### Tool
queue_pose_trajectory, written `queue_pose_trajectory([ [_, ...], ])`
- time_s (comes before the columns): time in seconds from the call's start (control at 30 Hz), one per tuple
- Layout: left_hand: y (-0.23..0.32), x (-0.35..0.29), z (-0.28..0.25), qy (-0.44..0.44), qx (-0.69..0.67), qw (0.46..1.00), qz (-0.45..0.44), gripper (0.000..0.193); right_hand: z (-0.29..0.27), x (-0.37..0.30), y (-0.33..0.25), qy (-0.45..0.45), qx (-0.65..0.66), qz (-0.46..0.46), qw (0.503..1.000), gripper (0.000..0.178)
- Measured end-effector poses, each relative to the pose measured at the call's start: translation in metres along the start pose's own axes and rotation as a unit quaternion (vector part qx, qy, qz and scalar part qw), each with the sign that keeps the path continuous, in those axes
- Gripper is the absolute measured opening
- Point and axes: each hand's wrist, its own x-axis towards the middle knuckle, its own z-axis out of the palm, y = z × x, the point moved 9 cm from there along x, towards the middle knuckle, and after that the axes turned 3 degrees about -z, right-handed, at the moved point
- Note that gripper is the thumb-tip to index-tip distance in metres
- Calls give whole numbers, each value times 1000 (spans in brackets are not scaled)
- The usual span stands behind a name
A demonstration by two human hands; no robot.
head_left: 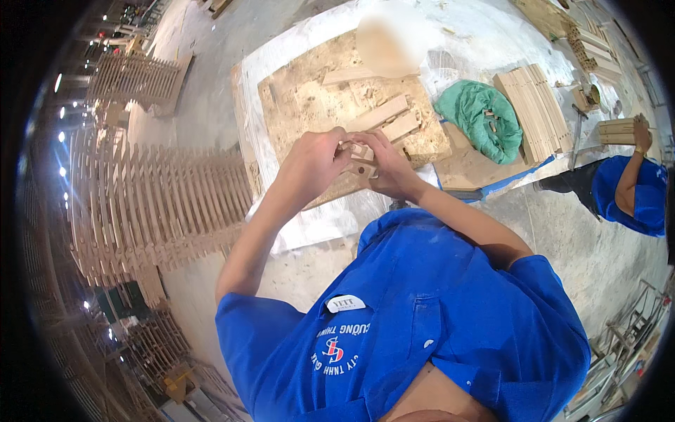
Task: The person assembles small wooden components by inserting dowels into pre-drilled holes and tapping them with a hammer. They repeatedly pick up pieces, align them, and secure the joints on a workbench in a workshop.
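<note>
My left hand [318, 160] and my right hand [391, 167] meet above the near part of a worn wooden board on the table. Both are closed around a light wooden piece [363, 170] with a dark round hole in its face. The fingers cover much of this piece, so its full shape is hidden. Just beyond my fingers, short wooden blocks [383, 112] lie on the board [295, 105]. A longer wooden strip [348, 75] rests farther back.
Right of the board lies a crumpled green sack [460, 102], beside a stack of wooden slats [534, 112]. A hammer-like tool [578, 137] lies farther right. At the far right, a co-worker in blue [629, 193] touches stacked wood [615, 131]. Large slatted stacks [155, 204] stand left.
</note>
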Motion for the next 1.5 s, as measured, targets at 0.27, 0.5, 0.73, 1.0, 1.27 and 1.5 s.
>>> queue_pose_trajectory([
  [0.27, -17, -5, 3, 13, 11, 999, 48, 23, 25, 4, -4, 24, 120, -82, 989, 40],
  [0.5, 37, 7, 7, -91, 152, 961, 212, 27, -3, -3, -14, -62, 174, -113, 976, 90],
  [0.73, 2, 30, 33, -96, 108, 965, 220, 28, -11, -16, -6, 49, 70, 19, 996, 85],
  [1.0, 17, 23, 26, -50, 306, 892, 329, 28, 1, 11, 22, -58, -9, -23, 998, 79],
  [1.27, 68, 5, 14, -43, 263, 867, 421, 26, -6, 2, 15, -115, 41, 23, 992, 67],
  [1.5, 60, 6, 15, -57, 243, 884, 396, 22, -16, 5, 6, -115, 66, 42, 990, 62],
])
